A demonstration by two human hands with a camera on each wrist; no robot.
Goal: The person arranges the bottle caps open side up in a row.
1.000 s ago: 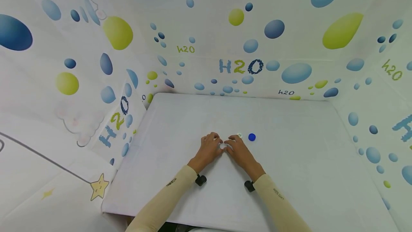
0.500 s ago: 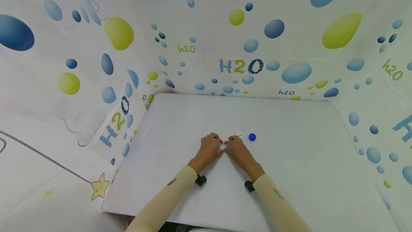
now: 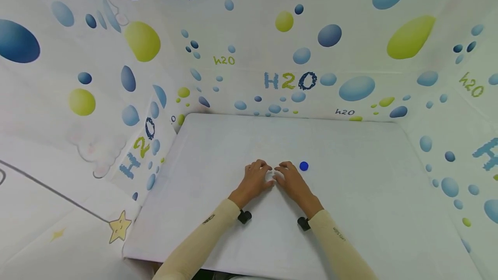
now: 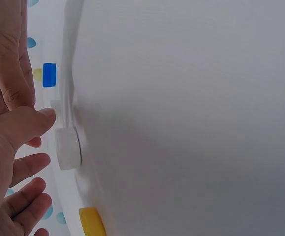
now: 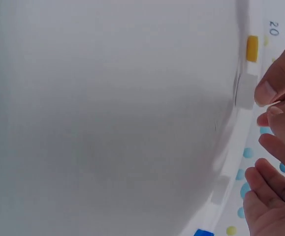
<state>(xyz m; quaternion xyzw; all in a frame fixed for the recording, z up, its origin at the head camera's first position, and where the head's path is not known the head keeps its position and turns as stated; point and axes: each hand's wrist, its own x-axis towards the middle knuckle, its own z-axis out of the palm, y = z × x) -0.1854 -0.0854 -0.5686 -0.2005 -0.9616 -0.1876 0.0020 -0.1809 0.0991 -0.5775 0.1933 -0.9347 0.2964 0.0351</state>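
In the head view my left hand and right hand meet at the middle of the table, thumbs and fingers bent towards each other. A thin pale edge shows between the fingertips in the right wrist view, pinched by both hands; its kind is too small to tell. A white bottle cap sits on the table just beyond the thumbs. Past my right hand stand another white cap and a blue cap. A yellow cap lies on my left side, hidden in the head view.
The white cloth-covered table has its front edge close to the forearms. Patterned cloth walls rise at the back and both sides. Small black wrist cameras, one of them the left wrist camera, hang below the wrists.
Both hands have shifted very slightly and closed together a little. The white cap beside the right fingers, visible earlier in the head view, is now covered by that hand.
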